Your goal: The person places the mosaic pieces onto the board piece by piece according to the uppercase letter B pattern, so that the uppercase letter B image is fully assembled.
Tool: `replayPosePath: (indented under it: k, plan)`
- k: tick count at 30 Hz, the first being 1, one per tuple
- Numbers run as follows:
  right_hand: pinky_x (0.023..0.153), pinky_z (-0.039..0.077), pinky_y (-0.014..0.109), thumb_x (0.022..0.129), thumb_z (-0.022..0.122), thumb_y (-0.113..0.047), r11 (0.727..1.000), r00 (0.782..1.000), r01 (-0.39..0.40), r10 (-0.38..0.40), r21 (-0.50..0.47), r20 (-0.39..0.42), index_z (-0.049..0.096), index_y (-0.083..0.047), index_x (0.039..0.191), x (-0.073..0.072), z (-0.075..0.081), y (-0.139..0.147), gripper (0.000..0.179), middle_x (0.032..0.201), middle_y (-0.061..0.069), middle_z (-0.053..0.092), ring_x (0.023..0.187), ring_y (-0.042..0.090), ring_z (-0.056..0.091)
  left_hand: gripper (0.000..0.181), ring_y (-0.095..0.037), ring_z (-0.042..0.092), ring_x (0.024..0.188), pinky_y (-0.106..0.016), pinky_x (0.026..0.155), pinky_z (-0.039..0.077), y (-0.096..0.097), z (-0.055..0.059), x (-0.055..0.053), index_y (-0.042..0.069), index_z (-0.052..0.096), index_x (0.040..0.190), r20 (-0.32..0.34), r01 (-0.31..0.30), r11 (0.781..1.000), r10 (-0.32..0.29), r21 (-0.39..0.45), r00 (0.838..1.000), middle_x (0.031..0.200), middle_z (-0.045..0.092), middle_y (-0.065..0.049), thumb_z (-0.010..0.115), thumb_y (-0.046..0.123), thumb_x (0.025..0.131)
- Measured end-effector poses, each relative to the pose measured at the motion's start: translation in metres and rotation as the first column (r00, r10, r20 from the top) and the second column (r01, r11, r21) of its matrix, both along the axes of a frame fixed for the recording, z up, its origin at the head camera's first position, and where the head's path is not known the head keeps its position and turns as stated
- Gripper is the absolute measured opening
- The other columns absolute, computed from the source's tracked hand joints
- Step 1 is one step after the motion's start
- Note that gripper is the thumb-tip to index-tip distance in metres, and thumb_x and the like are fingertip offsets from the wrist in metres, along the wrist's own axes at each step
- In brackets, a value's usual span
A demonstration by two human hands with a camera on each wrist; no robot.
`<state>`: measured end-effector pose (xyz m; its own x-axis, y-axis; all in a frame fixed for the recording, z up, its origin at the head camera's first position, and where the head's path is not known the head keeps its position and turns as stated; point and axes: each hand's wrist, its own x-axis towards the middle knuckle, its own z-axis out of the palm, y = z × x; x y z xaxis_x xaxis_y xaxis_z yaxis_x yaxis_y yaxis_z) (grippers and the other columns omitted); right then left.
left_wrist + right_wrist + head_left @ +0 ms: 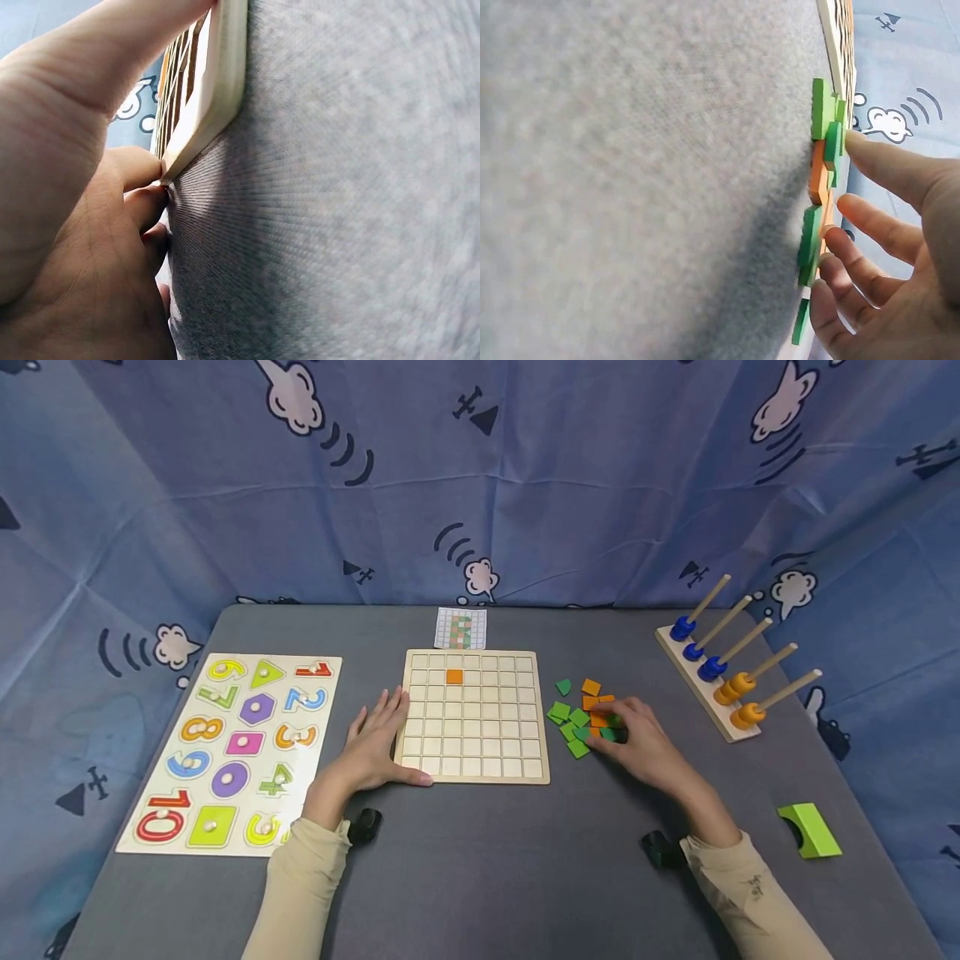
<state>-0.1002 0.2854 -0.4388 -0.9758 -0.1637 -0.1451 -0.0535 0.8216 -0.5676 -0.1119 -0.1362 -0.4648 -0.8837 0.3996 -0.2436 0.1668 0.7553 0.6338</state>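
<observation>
A wooden grid board (472, 779) lies flat in the middle of the table, with one orange tile (454, 677) in a cell of its upper part. Spread at the board's lower left corner, my left hand (371, 747) has its thumb along the near edge and its fingers by the left edge. To the right of the board is a loose pile of green tiles (577, 748) and orange tiles (591, 687). My right hand (643, 745) reaches over that pile with thumb and fingers apart. In the right wrist view its thumb (885, 161) touches a green tile (832, 146).
Behind the board lies a pattern card (461, 628). A number and shape puzzle board (243, 793) is on the left. At the right stand a peg stacker (708, 689) with blue and orange beads and a green arch block (813, 831). A blue patterned curtain (570, 485) hangs behind.
</observation>
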Motion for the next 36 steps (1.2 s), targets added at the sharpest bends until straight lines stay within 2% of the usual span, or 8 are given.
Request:
replayPosePath:
  k: [6, 10, 14, 17, 18, 21, 28, 36]
  plan:
    - [0.099, 0.044, 0.061, 0.099, 0.077, -0.023, 1.0, 0.999, 0.01, -0.01, 0.016, -0.053, 0.068, 0.003, 0.134, -0.009, -0.007, -0.008, 0.044, 0.128, 0.024, 0.057, 0.12, 0.041, 0.048, 0.138, -0.034, -0.007, 0.167, -0.06, 0.132, -0.004, 0.0, 0.001, 0.0, 0.005, 0.005, 0.171, -0.002, 0.001, 1.0, -0.001, 0.001, 1.0, 0.18, -0.002, -0.011, 0.096, 0.047, 0.075]
    - [0.1, 0.044, 0.06, 0.099, 0.077, -0.019, 1.0, 0.996, 0.02, -0.019, 0.015, -0.089, 0.07, 0.005, 0.129, -0.011, -0.011, -0.014, 0.039, 0.128, 0.026, 0.059, 0.118, 0.041, 0.048, 0.139, -0.034, -0.007, 0.167, -0.061, 0.132, -0.004, 0.001, 0.002, 0.0, 0.005, 0.005, 0.171, -0.003, 0.005, 1.0, -0.005, 0.008, 1.0, 0.18, -0.002, -0.012, 0.096, 0.047, 0.075]
    - [0.101, 0.045, 0.059, 0.098, 0.076, -0.01, 0.999, 0.99, 0.022, -0.027, -0.034, -0.139, 0.069, 0.004, 0.121, -0.013, -0.013, -0.019, 0.029, 0.121, 0.025, 0.064, 0.113, 0.04, 0.054, 0.139, -0.034, -0.007, 0.167, -0.061, 0.132, -0.004, 0.001, 0.003, 0.0, 0.005, 0.005, 0.171, -0.002, 0.006, 1.0, -0.006, 0.013, 1.0, 0.18, -0.002, -0.012, 0.096, 0.047, 0.075]
    - [0.093, 0.05, 0.052, 0.097, 0.075, -0.003, 0.998, 0.985, 0.008, -0.02, -0.069, -0.171, 0.069, 0.003, 0.115, -0.014, -0.014, -0.023, 0.02, 0.11, 0.022, 0.067, 0.102, 0.036, 0.06, 0.139, -0.033, -0.008, 0.167, -0.06, 0.132, -0.005, 0.0, 0.003, 0.001, 0.005, 0.005, 0.171, 0.002, 0.003, 1.0, -0.003, 0.014, 1.0, 0.18, -0.002, -0.012, 0.096, 0.047, 0.075]
    - [0.085, 0.05, 0.047, 0.097, 0.075, -0.001, 0.997, 0.984, 0.005, -0.019, -0.076, -0.179, 0.069, 0.002, 0.113, -0.015, -0.014, -0.024, 0.017, 0.106, 0.02, 0.068, 0.097, 0.034, 0.06, 0.139, -0.033, -0.008, 0.167, -0.06, 0.132, -0.005, 0.0, 0.002, 0.001, 0.005, 0.005, 0.171, 0.001, 0.002, 1.0, -0.002, 0.015, 1.0, 0.18, -0.002, -0.012, 0.096, 0.046, 0.075]
    - [0.076, 0.048, 0.036, 0.097, 0.073, 0.002, 0.995, 0.98, 0.004, -0.023, -0.096, -0.199, 0.069, 0.001, 0.109, -0.017, -0.014, -0.027, 0.013, 0.097, 0.017, 0.068, 0.086, 0.027, 0.06, 0.139, -0.033, -0.007, 0.167, -0.06, 0.132, -0.005, 0.0, 0.001, 0.001, 0.005, 0.006, 0.171, -0.001, -0.001, 1.0, 0.001, 0.014, 1.0, 0.18, -0.001, -0.012, 0.096, 0.046, 0.074]
    - [0.072, 0.046, 0.025, 0.1, 0.07, -0.001, 0.978, 0.978, -0.037, -0.006, -0.207, -0.207, 0.067, 0.001, 0.112, -0.024, -0.005, -0.045, 0.012, 0.095, 0.014, 0.066, 0.083, 0.021, 0.057, 0.139, -0.033, -0.007, 0.168, -0.06, 0.132, -0.005, 0.0, 0.001, 0.001, 0.005, 0.005, 0.171, -0.002, -0.003, 1.0, 0.003, 0.007, 1.0, 0.18, -0.001, -0.012, 0.096, 0.046, 0.074]
    - [0.073, 0.044, 0.026, 0.102, 0.068, -0.001, 0.947, 0.983, -0.096, 0.041, -0.308, -0.18, 0.065, 0.0, 0.116, -0.045, -0.01, -0.08, 0.014, 0.097, 0.014, 0.063, 0.085, 0.022, 0.054, 0.139, -0.033, -0.008, 0.167, -0.06, 0.132, -0.005, 0.0, 0.001, 0.0, 0.005, 0.005, 0.171, 0.002, -0.002, 1.0, 0.002, 0.008, 1.0, 0.18, -0.002, -0.011, 0.096, 0.047, 0.075]
